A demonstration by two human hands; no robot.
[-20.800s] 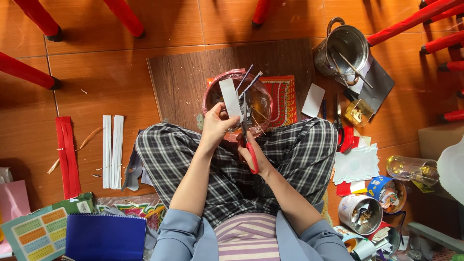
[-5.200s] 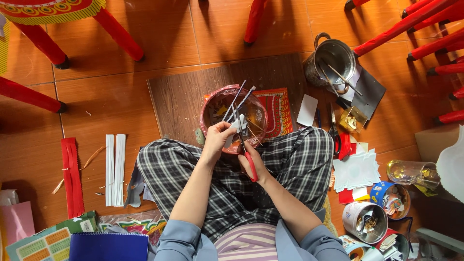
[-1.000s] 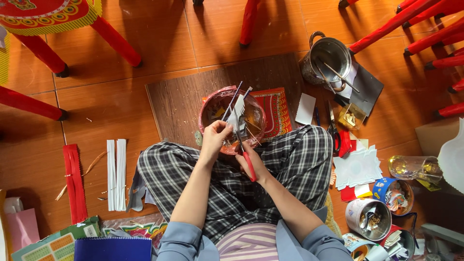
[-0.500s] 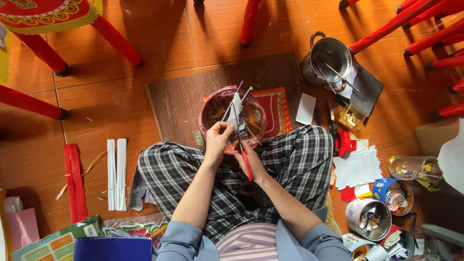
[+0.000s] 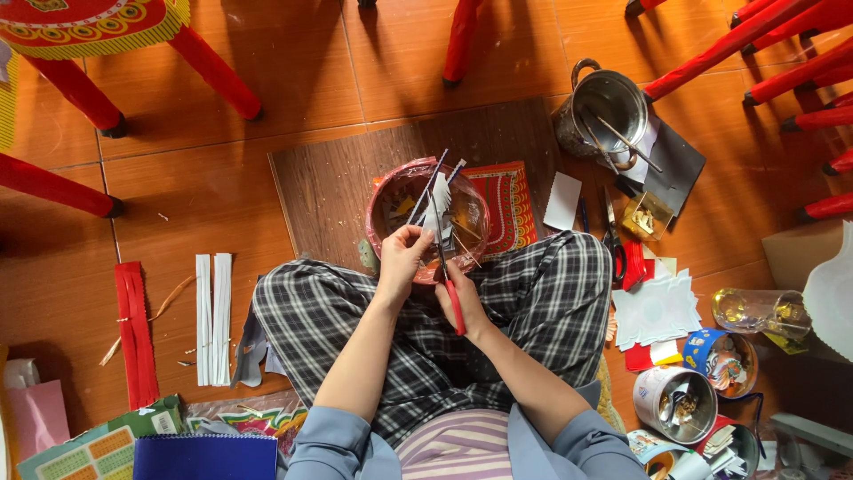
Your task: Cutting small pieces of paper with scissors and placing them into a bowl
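Scissors [image 5: 451, 298] with red handles sit in my right hand [image 5: 464, 304], fingers curled shut around the grips, blades up against a small white paper piece [image 5: 440, 197]. My left hand [image 5: 402, 258] pinches that paper from below, holding it over the pink-rimmed bowl [image 5: 388, 191] on the brown board [image 5: 329, 182]. A red patterned sheet [image 5: 508, 204] lies just beside the bowl. White folded strips [image 5: 213, 318] and a red strip [image 5: 135, 333] lie on the floor to my left. To my right I see a stack of white cut paper [image 5: 656, 309], a blue-labelled round tin [image 5: 721, 358] and a metal pot [image 5: 604, 111]. A colourful gridded packet [image 5: 84, 449] lies at lower left.
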